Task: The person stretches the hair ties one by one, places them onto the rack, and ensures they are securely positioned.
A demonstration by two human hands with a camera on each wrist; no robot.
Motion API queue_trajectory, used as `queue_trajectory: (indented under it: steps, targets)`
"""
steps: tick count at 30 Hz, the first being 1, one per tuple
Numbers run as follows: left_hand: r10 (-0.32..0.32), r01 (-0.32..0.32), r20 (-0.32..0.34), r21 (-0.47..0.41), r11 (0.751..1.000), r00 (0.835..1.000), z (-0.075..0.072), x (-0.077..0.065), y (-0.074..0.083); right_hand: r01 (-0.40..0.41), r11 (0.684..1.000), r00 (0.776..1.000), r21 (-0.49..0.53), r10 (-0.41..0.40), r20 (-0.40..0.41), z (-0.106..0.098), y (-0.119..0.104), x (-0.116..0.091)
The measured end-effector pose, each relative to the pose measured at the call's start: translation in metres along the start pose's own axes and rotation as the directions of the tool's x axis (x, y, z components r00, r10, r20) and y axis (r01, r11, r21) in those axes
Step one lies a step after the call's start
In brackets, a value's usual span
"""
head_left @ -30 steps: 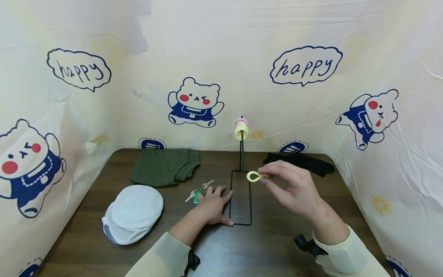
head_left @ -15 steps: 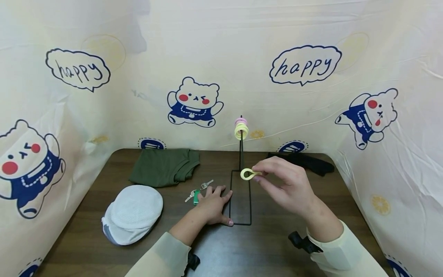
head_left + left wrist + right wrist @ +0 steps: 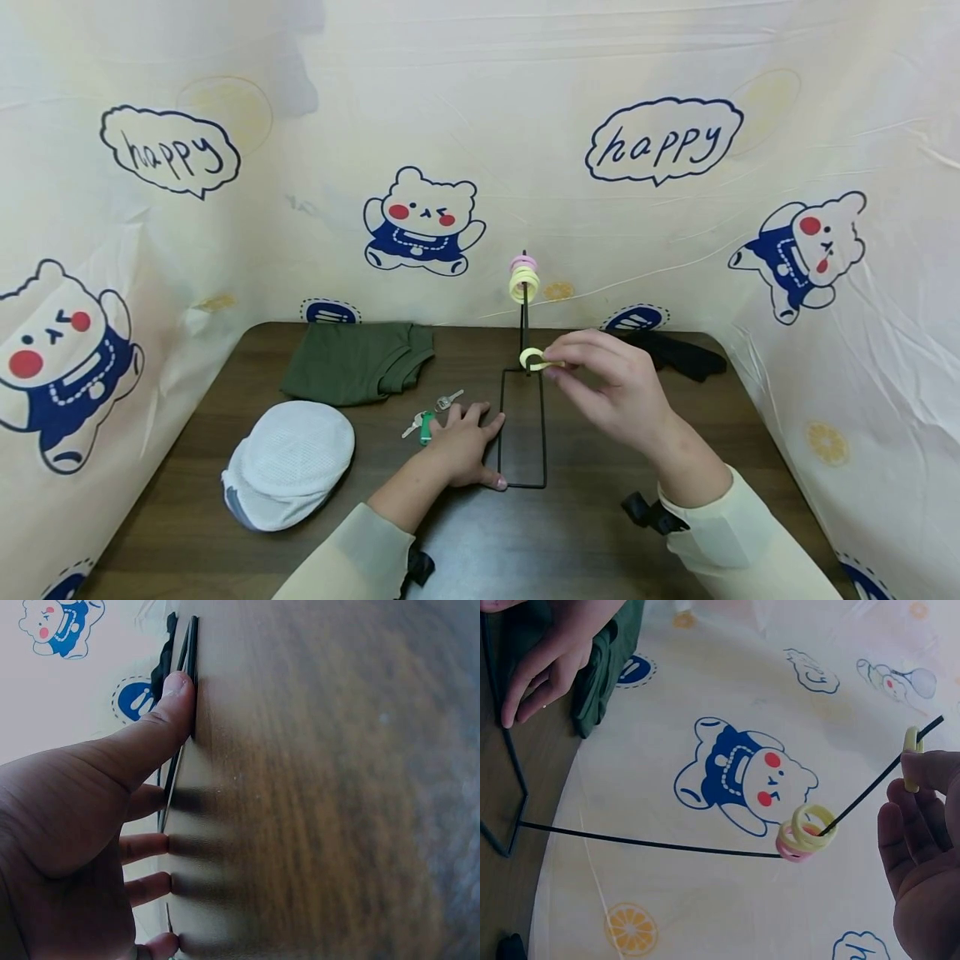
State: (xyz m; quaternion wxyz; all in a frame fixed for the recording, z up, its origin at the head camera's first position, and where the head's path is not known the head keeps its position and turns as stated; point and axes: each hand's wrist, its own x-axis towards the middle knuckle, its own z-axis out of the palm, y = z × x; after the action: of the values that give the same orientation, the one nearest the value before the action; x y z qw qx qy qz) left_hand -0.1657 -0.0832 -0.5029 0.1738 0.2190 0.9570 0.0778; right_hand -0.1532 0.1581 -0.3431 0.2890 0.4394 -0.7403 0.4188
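My right hand (image 3: 626, 392) pinches a pale yellow hair tie (image 3: 528, 355) between thumb and fingertips. The hair tie's loop surrounds the near tip of the arm of a black wire stand (image 3: 543, 442). In the right wrist view, that rod tip sticks out past the pinched hair tie (image 3: 911, 739). Further along the arm hang pale yellow hair ties (image 3: 517, 288) and pink ones (image 3: 522, 262). My left hand (image 3: 461, 446) rests with spread fingers on the left side of the stand's rectangular base, its thumb at the near corner.
Keys with a green tag (image 3: 426, 427) lie just left of my left hand. A white cap (image 3: 292, 454) sits at the left, with folded green cloth (image 3: 348, 362) behind it. Black cloth (image 3: 686, 357) lies at the back right of the wooden table (image 3: 600, 533).
My right hand has moved left and slightly away from me, bringing the hair tie from beside the stand onto its arm's tip. The left hand stays in place.
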Motion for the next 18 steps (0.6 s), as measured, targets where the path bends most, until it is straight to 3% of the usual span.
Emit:
queue_trajectory:
  steps: [18]
  targets:
    - [0.003, -0.003, 0.008, 0.000, 1.000, 1.000, 0.000, 0.001, 0.000, -0.179, 0.978, 0.983, -0.104, 0.175, -0.048, 0.015, 0.036, 0.012]
